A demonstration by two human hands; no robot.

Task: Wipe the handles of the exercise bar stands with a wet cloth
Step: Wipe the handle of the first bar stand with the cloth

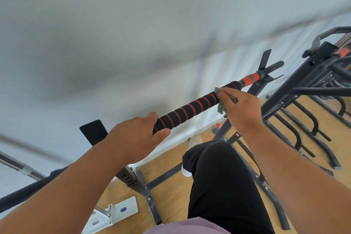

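Note:
A bar with a black foam handle [191, 108] ringed in red stripes runs from lower left to upper right across the middle of the view. My left hand [136, 137] grips the handle's lower left end, thumb underneath. My right hand [239, 106] holds a small green cloth [220, 100] wrapped against the handle near its upper right end. Beyond the cloth the bar has an orange collar [251, 78] and a ribbed black tip [273, 66].
Black metal stand frames [296, 89] fill the right side, their feet spread over the wooden floor [171, 192]. A white wall lies behind the bar. My black-trousered leg [222, 186] and a white shoe stand below. A white bracket [114, 213] lies on the floor at lower left.

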